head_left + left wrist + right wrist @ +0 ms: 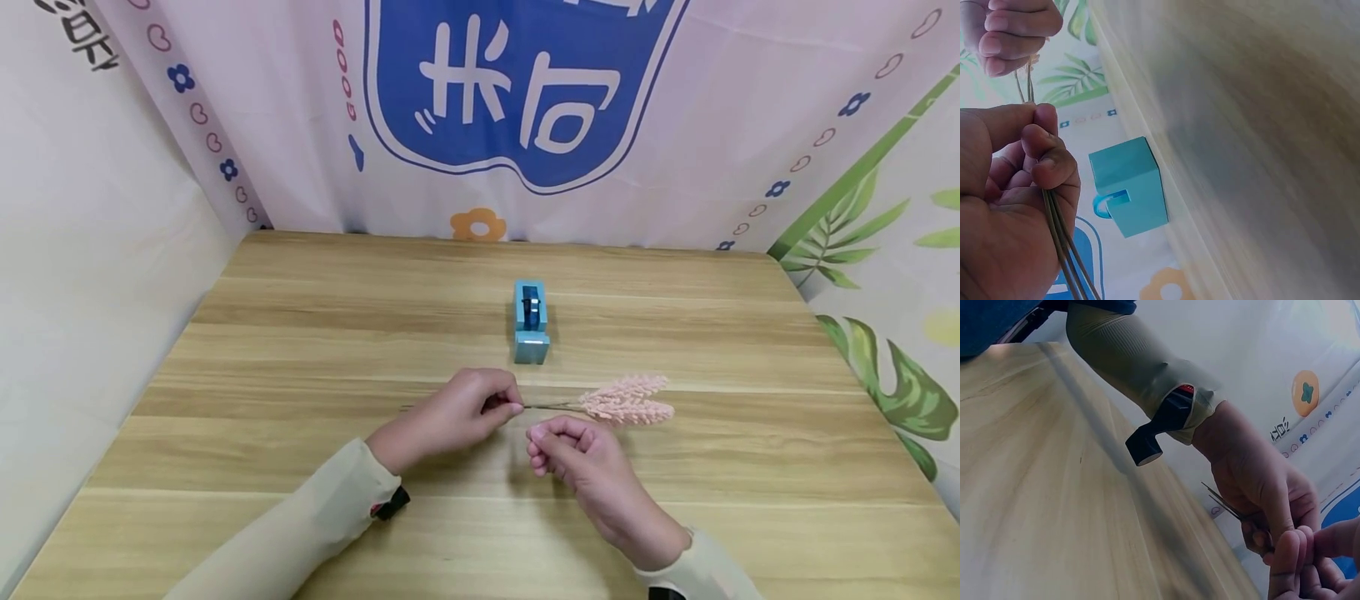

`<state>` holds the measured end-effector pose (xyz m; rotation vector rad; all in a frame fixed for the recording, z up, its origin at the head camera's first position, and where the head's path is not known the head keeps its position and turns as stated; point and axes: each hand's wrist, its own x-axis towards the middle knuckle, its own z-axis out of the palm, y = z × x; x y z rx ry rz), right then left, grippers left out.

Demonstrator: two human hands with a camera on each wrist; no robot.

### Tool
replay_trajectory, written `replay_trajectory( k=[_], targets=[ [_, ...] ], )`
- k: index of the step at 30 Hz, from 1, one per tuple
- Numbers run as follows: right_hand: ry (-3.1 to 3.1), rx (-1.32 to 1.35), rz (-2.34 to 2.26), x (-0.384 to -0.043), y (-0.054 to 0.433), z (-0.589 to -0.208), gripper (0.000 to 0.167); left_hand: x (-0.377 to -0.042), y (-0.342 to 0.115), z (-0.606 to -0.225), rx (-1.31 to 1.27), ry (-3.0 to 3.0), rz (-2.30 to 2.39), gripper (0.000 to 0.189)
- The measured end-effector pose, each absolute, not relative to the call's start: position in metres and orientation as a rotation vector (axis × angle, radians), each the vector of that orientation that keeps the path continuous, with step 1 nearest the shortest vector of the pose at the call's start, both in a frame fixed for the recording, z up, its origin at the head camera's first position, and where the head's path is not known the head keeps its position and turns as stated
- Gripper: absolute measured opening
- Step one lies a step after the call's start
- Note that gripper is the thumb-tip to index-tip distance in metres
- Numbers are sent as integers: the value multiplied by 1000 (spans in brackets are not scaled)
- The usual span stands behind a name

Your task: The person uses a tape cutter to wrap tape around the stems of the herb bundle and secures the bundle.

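Observation:
My left hand [468, 412] pinches the thin stems [551, 406] of a bunch of pale pink artificial flower sprigs [626, 402] between thumb and fingertips. Several green-brown stems [1063, 244] run out below that hand's fingers in the left wrist view. The fluffy heads point right, low over the table. Just in front of the stems is my right hand [588, 475], fingers curled and thumb tip meeting the index finger; I cannot tell whether something thin is between them. Beyond the hands a light-blue tape dispenser [531, 348] stands with a dark blue roll [531, 308] in it.
The wood-grain table [337, 333] reaches to a printed cloth [300, 150] hanging along its back edge. Leaf-patterned cloth [892, 375] hangs at the right, a pale one at the left. A dark wrist strap [1160, 425] shows at the left sleeve.

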<state>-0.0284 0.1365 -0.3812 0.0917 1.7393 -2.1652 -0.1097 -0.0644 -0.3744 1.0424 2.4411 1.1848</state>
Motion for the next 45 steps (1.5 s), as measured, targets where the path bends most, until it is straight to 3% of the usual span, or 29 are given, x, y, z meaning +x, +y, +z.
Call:
replay_trajectory(
  k=[19,45],
  targets=[
    [1771,140,-2157,-25,141,-383,5,-102,-59,-371,1130,2453,1154,8],
    [1824,244,-2149,-27,141,-387,13,-95,-56,-367,1218,2508,1171,9]
  ],
)
